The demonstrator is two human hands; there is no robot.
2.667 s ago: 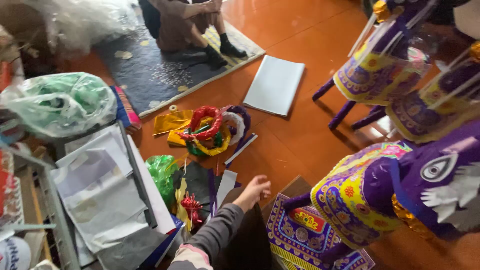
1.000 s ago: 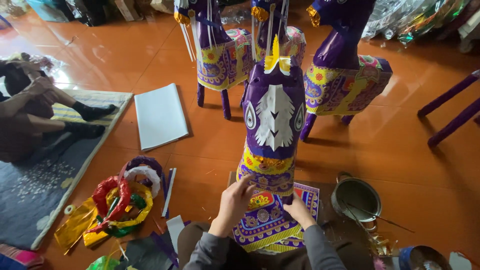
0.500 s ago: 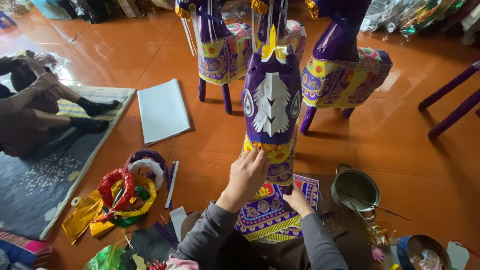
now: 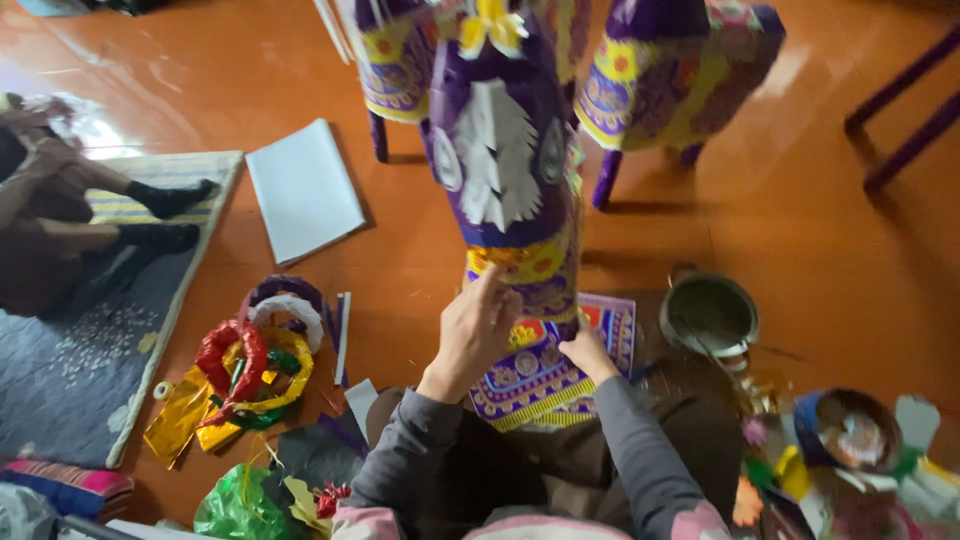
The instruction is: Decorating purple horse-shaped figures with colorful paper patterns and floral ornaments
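Left hand (image 4: 478, 325) lay flat on the neck of the purple paper horse (image 4: 510, 190), fingers (image 4: 487, 290) together and pressed to the patterned paper, index tip up near the yellow band. Right hand (image 4: 588, 352) sat lower on the neck's other side, thumb and fingers closed on the paper's edge; exact pinch could not be told, partly hidden. Horse stood upright right in front of the person, its base over a patterned paper sheet (image 4: 545, 375) on the lap.

Risks, as judged: pressing too hard could dent or tear the thin paper skin; a tilt could tip the tall figure toward the metal bowl (image 4: 708, 315) just to the right, likely holding paste; a stray sleeve could knock it too.

Counts: three paper horses in view, two behind (image 4: 680, 75); one bowl; one white sheet (image 4: 303, 190); one heap of foil garlands (image 4: 250, 365); one seated person (image 4: 60, 230) on a mat, well apart.
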